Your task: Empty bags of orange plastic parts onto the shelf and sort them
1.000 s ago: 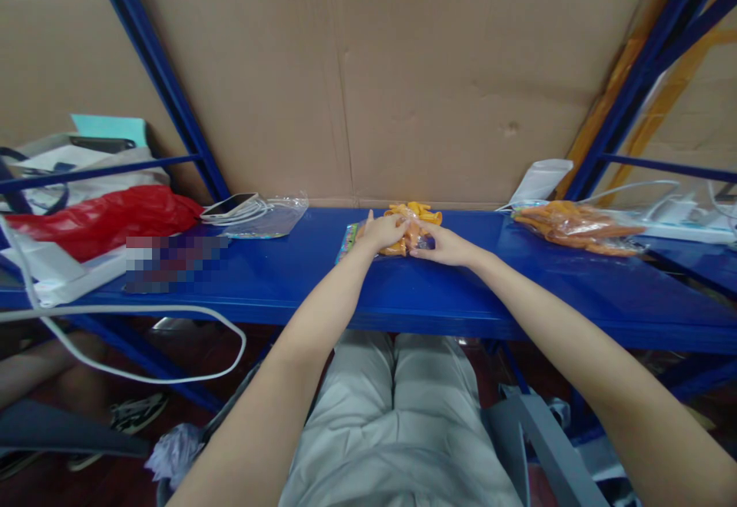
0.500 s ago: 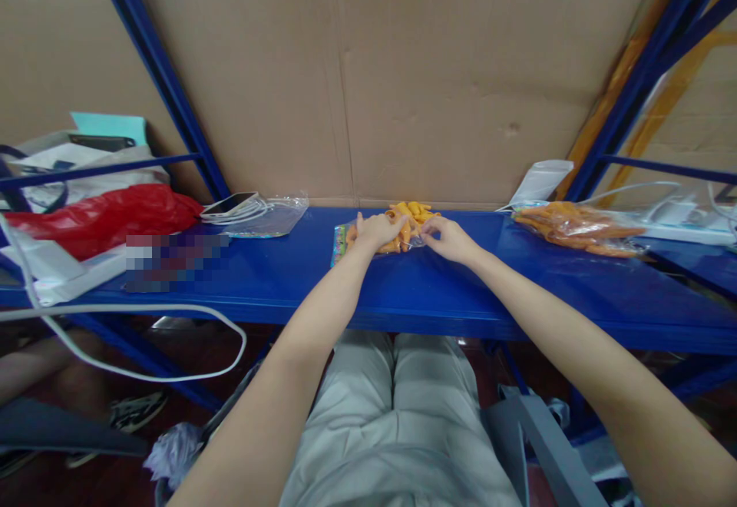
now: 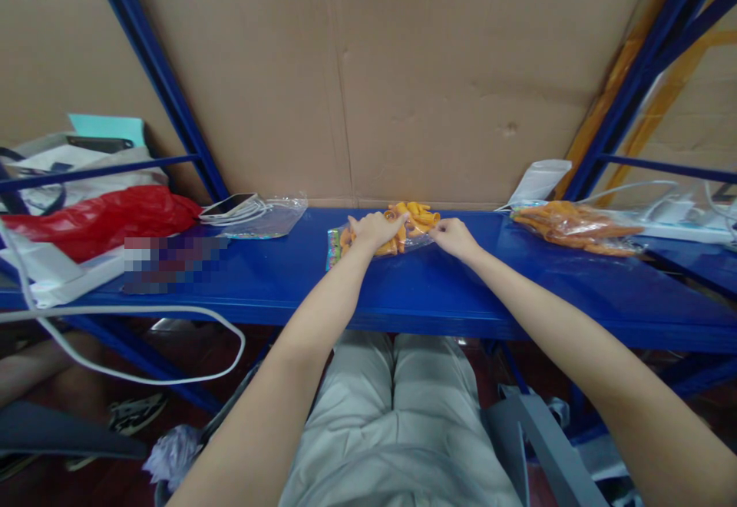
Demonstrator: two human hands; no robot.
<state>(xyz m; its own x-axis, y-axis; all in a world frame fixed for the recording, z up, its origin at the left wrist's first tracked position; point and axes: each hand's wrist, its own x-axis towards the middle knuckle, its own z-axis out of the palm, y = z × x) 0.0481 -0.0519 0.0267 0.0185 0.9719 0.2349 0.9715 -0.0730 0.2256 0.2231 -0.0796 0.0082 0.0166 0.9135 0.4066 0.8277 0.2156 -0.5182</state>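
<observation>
A small clear plastic bag [image 3: 339, 240] filled with small orange pieces lies on the blue shelf [image 3: 403, 292]. My left hand [image 3: 374, 229] rests on top of the bag with its fingers curled over it. At the bag's right end my right hand [image 3: 454, 236] pinches its edge. Loose orange pieces [image 3: 419, 213] sit in a little heap just behind my hands.
A larger bag of orange pieces [image 3: 576, 226] lies at the right, with a white pouch [image 3: 541, 180] behind it. At the left are a phone [image 3: 229, 204] on an empty clear bag [image 3: 270, 219], a red bag [image 3: 104, 219] and a white cable [image 3: 143, 323]. Cardboard [image 3: 403, 84] backs the shelf.
Both hands have spread apart along the small bag: the left slid left over it and the right moved right to its end. The bag lies flatter and more stretched out.
</observation>
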